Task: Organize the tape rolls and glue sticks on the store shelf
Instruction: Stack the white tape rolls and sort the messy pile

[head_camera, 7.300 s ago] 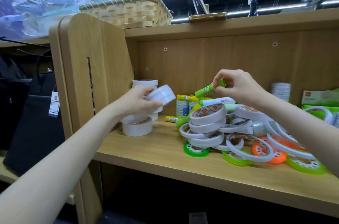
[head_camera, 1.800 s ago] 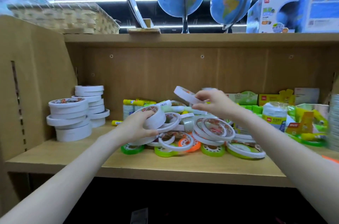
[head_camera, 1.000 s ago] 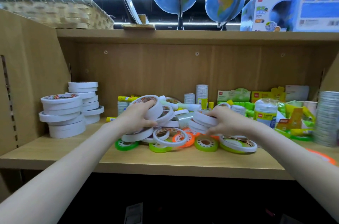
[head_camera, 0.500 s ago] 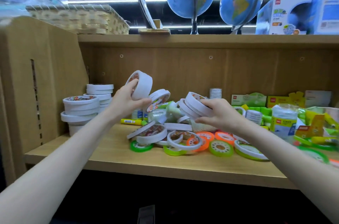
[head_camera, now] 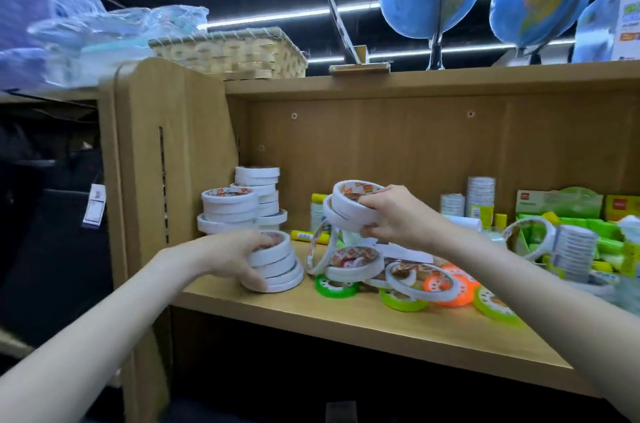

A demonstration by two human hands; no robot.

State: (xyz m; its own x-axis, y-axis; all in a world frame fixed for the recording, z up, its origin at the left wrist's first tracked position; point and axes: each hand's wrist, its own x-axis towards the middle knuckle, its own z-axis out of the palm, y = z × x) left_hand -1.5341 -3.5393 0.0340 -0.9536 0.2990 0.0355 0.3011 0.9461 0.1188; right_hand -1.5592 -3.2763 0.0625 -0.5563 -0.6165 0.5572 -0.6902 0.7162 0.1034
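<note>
At centre frame, white stacks [head_camera: 239,204] stand sorted, a loose pile [head_camera: 401,273] remains; left hand [head_camera: 228,256] grips a short stack [head_camera: 275,263], right hand [head_camera: 391,214] grips two rolls [head_camera: 346,208].

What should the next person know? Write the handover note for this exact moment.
Left hand: grips a short stack of white tape rolls standing on the shelf near its front left.
Right hand: holds two white tape rolls above the loose pile.
Done: two taller white stacks stand by the left wall.
Left: stack the held rolls, sort the pile's white, green and orange rolls, and gather the glue sticks lying behind it.
</note>
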